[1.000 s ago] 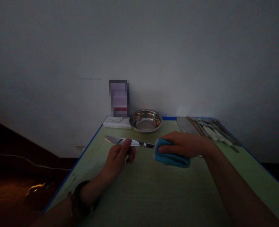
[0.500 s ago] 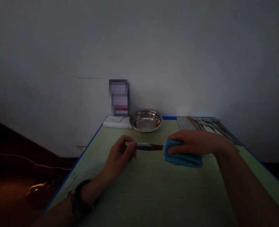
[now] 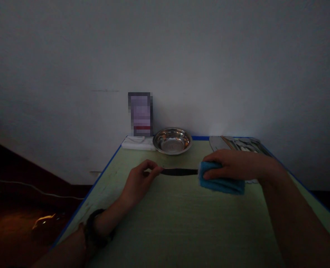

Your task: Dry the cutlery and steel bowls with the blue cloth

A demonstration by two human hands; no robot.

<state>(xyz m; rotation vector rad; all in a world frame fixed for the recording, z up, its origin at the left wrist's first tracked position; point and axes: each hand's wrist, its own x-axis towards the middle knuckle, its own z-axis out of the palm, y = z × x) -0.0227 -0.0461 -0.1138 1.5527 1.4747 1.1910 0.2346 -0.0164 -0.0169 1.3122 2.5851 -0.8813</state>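
Observation:
My left hand (image 3: 139,180) pinches the left tip of a table knife (image 3: 178,172) held level above the green table (image 3: 176,223). The knife's other end disappears into a folded blue cloth (image 3: 221,181), which my right hand (image 3: 237,164) grips closed around it. Both hands hover over the table's middle, just in front of a steel bowl (image 3: 172,140).
Several pieces of cutlery (image 3: 241,144) lie at the back right behind my right hand. A folded white cloth (image 3: 138,143) and a blurred upright card (image 3: 140,114) stand at the back left against the wall. Blue tape edges the table; dark floor lies to the left.
My right hand and the blue cloth have slid rightward, taking the knife with them. My left fingers, first around the knife's middle, now pinch only its left end.

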